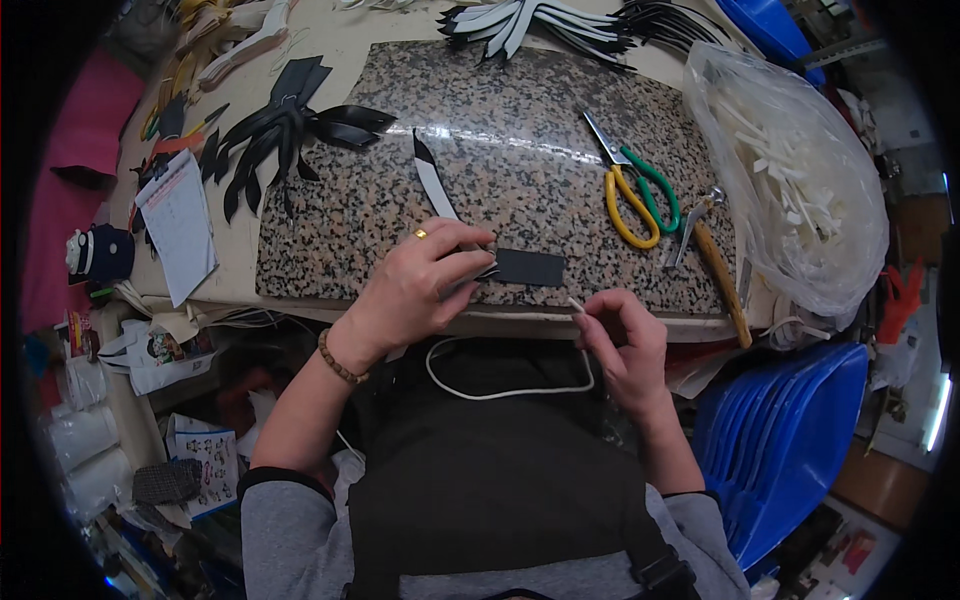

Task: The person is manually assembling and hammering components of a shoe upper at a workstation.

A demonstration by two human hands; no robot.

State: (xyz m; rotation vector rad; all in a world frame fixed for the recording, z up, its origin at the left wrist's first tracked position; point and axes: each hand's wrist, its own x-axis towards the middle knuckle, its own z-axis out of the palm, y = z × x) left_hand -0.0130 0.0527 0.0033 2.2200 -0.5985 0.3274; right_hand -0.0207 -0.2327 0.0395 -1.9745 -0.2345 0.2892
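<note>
My left hand (415, 278), with a ring and a beaded bracelet, pinches a flat black and white strap (530, 268) at the near edge of a granite slab (500, 120). One black end of the strap sticks out to the right of my fingers; a pointed tail, white with a black tip, reaches away from me. My right hand (625, 345) holds a thin white cord (508, 397) between thumb and fingers. The cord's tip points up and left, close to the strap's black end but apart from it. Its slack loops over my dark apron toward my left hand.
Scissors (613, 205) with yellow and green handles and a wooden-handled hammer (718, 270) lie to the right. Beyond them sits a clear bag (800, 190) of white pieces. Black straps (285, 115), a notepad (178, 225) and stacked blue bins (790, 430) surround me.
</note>
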